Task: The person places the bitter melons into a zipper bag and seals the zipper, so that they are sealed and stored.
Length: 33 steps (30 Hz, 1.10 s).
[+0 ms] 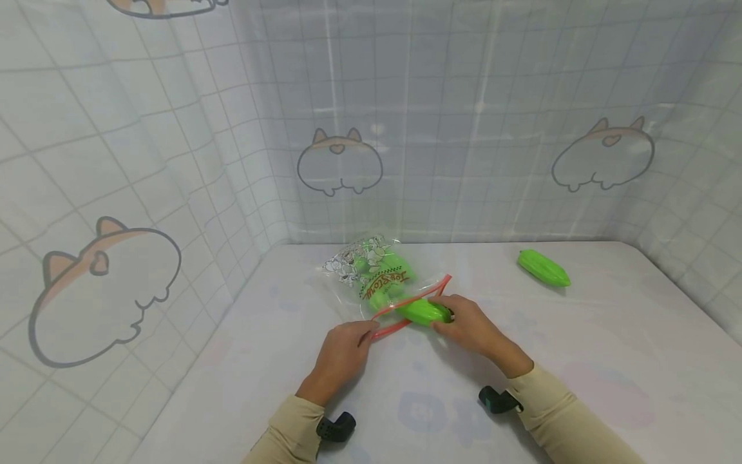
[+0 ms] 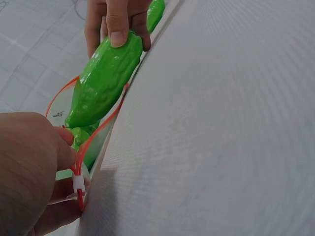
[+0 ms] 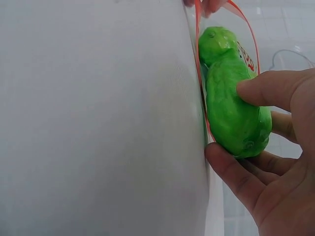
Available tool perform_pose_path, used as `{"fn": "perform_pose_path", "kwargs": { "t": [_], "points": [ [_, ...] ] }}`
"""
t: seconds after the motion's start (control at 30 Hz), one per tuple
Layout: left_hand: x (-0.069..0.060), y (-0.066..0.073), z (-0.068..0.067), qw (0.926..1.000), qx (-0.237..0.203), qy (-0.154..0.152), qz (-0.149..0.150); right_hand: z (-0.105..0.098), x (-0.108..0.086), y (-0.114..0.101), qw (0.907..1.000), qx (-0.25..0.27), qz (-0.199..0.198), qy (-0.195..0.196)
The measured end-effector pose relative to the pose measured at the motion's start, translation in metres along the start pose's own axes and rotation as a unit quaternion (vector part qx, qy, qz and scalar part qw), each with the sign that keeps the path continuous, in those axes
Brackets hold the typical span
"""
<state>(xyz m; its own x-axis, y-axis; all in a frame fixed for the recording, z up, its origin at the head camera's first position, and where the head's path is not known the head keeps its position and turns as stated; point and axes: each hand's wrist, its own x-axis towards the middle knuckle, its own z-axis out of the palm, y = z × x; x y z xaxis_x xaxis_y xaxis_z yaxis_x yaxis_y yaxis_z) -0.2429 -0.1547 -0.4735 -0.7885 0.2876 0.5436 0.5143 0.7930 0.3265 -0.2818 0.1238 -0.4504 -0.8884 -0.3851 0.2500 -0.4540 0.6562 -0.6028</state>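
A clear printed plastic bag (image 1: 350,270) with a red-edged mouth lies on the table, green pieces inside it. My left hand (image 1: 342,351) pinches the left end of the mouth, by a white slider (image 2: 78,183) in the left wrist view. My right hand (image 1: 472,325) grips a green, bumpy vegetable-like piece (image 1: 424,312) whose front end is within the bag's mouth. The right wrist view shows the thumb on top of this piece (image 3: 231,108) and fingers around its rear end. Behind it, another green piece (image 3: 216,44) shows in the bag.
Another green piece (image 1: 543,268) lies at the back right of the white table (image 1: 580,341). A curtain (image 1: 464,142) with a grid and cartoon pattern stands behind the table and along both sides. Dark wrist devices sit below both cuffs.
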Motion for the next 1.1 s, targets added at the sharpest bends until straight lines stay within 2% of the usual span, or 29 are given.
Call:
{"fn": "perform_pose_path", "kwargs": {
  "t": [0.17, 0.6, 0.9, 1.1],
  "points": [
    [0.0, 0.001, 0.0, 1.0, -0.002, 0.002, 0.002, 0.002, 0.002, -0.002, 0.9999, 0.005, 0.009, -0.003],
    [0.001, 0.002, -0.001, 1.0, 0.002, -0.007, 0.001, 0.007, 0.006, -0.006, 1.0, 0.008, 0.003, 0.003],
    [0.001, 0.002, 0.0, 0.9999, 0.003, -0.011, 0.0, 0.01, 0.008, -0.013, 0.9996, 0.019, 0.021, -0.008],
    [0.001, 0.001, 0.001, 0.9999, 0.004, -0.012, 0.001, 0.013, 0.009, -0.012, 0.9999, 0.004, 0.005, -0.008]
  ]
}}
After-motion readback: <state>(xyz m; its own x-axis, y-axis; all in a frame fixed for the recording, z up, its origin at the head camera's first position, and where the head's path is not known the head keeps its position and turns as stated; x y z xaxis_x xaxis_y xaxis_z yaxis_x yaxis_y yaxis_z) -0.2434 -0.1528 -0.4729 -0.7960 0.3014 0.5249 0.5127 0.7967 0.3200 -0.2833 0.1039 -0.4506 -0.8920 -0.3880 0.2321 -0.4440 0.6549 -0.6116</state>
